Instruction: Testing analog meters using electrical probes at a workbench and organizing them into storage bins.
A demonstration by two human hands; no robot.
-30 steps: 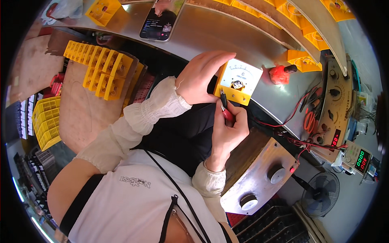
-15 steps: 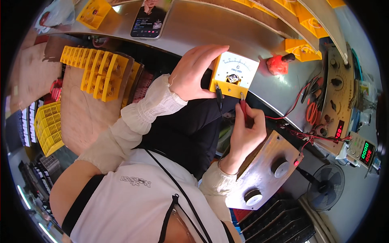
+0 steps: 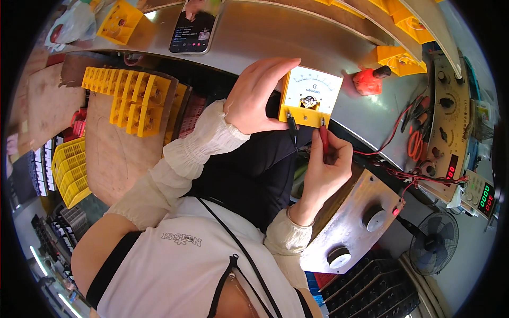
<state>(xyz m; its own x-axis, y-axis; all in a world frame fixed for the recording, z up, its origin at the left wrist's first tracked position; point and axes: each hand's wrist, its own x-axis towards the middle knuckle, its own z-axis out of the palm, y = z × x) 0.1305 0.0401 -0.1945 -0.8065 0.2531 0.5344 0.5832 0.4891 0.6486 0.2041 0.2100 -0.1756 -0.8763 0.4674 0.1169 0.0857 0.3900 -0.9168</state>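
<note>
My left hand (image 3: 254, 93) grips a square analog meter (image 3: 310, 82) with a white dial and yellow lower part, thumb and fingers at its left side. A black alligator clip (image 3: 292, 130) hangs from the meter's left terminal. My right hand (image 3: 331, 167) pinches a red alligator clip (image 3: 324, 135), whose tip is on the right terminal. Both clips point down from the meter's lower edge; the ends of their leads are partly hidden.
A phone (image 3: 193, 29) lies on the metal bench (image 3: 260, 32). Yellow housings (image 3: 148, 106) stand on a board at left. A red bottle (image 3: 367, 82), orange-handled tools (image 3: 416, 143), instruments (image 3: 448, 122), a metal box with knobs (image 3: 352, 222) and a fan (image 3: 435, 244) are at right.
My right hand has moved rightward from beside the black clip to the right terminal, taking the red clip there. The black clip now hangs free of my fingers; the meter stays in my left hand.
</note>
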